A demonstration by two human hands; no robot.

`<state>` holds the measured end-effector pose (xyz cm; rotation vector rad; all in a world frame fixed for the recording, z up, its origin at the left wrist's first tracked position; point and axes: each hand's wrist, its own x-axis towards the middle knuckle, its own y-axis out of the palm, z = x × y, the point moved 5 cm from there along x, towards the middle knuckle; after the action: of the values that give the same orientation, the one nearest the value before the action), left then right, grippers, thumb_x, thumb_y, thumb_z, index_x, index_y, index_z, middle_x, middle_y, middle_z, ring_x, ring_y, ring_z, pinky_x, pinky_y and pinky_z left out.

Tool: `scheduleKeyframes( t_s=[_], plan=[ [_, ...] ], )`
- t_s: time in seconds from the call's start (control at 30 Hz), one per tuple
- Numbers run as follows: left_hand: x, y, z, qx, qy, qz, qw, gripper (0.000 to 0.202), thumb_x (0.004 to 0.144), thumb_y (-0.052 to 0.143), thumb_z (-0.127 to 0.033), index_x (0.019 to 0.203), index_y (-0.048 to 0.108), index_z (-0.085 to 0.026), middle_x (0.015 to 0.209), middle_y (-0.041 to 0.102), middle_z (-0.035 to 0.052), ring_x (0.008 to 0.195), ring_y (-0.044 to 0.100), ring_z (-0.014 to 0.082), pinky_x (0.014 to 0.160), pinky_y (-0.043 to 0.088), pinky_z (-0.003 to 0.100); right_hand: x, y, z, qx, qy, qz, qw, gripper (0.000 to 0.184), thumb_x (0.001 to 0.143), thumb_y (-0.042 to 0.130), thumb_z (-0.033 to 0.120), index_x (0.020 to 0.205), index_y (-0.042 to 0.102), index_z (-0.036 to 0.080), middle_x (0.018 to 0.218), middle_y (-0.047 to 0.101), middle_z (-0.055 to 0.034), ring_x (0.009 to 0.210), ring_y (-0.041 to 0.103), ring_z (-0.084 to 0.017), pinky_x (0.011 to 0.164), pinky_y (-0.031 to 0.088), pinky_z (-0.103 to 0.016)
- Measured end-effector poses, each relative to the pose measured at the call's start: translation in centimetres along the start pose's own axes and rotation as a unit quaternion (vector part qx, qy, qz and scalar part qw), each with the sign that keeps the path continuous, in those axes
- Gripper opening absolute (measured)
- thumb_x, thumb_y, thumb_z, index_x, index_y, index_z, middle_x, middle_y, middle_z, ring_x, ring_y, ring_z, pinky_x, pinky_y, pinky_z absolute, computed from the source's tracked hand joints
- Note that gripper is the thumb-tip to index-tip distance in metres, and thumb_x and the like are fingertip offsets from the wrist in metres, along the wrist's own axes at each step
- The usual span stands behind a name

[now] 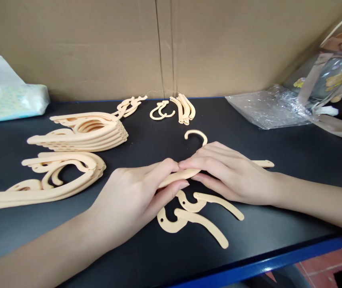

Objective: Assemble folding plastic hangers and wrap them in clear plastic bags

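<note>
On the far left of the black tabletop [147,256] lies a patterned plastic packet [12,102]; nearer, and partly to its right, sit a farther stack of folded cream hangers [99,137] and a nearer stack of folded hangers [54,195]. Next comes the left hand [132,190], its thumb and index finger pinched nearly closed around one arm of a cream folding hanger [179,177], thumb underneath. That hand is turned back upward, the forearm slanting in from the near left. Beyond, along the far edge, lie some hooked hanger pieces [159,116] and a bundle of slim hanger arms [185,110]. Two loose hook-and-arm pieces [171,226] rest on the near side. The held hanger is at the middle, its hook pointing far. The right hand [231,172] bends over it, fingers on top and thumb below, fingertips meeting the left hand's; its forearm enters from the right. At far right is a clear plastic bag [269,108].
</note>
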<state>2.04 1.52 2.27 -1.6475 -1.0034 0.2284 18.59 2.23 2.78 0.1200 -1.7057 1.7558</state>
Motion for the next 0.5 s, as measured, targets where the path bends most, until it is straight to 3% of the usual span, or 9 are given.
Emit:
scheduleKeyframes(
  t_s=[0.13, 0.2, 0.37, 0.5],
  plan=[
    [0.0, -0.5, 0.3, -0.009, -0.014, 0.002, 1.000, 0.019, 0.101, 0.051, -0.041, 0.108, 0.058, -0.025, 0.088, 0.068, -0.0046, 0.069, 0.063, 0.0116, 0.056, 0.040, 0.023, -0.1, -0.2, -0.2, 0.019, -0.001, -0.009, 1.000, 0.012, 0.101, 0.046, 0.014, 0.106, 0.058, 0.015, 0.092, 0.067, -0.0065, 0.083, 0.060, -0.017, 0.078, 0.049, -0.031],
    [0.1, -0.8, 0.7, -0.013, -0.027, 0.001, 1.000, 0.029, 0.097, 0.057, -0.048, 0.115, 0.057, -0.026, 0.101, 0.068, -0.0015, 0.081, 0.066, 0.0149, 0.063, 0.046, 0.025, -0.3, -0.5, -0.6, 0.030, 0.007, -0.020, 0.999, 0.008, 0.100, 0.049, 0.015, 0.104, 0.056, 0.016, 0.094, 0.066, -0.0065, 0.085, 0.060, -0.016, 0.078, 0.050, -0.030],
    [0.3, -0.4, 1.1, -0.031, -0.014, 0.035, 0.999, 0.050, 0.091, 0.067, -0.049, 0.131, 0.050, -0.025, 0.114, 0.066, 0.0007, 0.101, 0.063, 0.0198, 0.081, 0.050, 0.029, -0.6, -0.7, -1.8, 0.083, 0.089, 0.001, 0.993, 0.006, 0.098, 0.056, 0.022, 0.103, 0.054, 0.019, 0.084, 0.063, -0.0001, 0.067, 0.057, -0.011, 0.061, 0.045, -0.022],
    [0.3, 0.0, 0.9, -0.054, 0.004, 0.069, 0.996, 0.031, 0.096, 0.063, -0.034, 0.126, 0.056, -0.030, 0.103, 0.066, -0.0040, 0.093, 0.061, 0.0159, 0.079, 0.047, 0.026, -0.6, -0.7, -1.9, 0.093, 0.096, 0.024, 0.991, 0.015, 0.099, 0.058, 0.032, 0.104, 0.058, 0.018, 0.083, 0.068, -0.0003, 0.067, 0.062, -0.010, 0.060, 0.045, -0.021]
  ],
)
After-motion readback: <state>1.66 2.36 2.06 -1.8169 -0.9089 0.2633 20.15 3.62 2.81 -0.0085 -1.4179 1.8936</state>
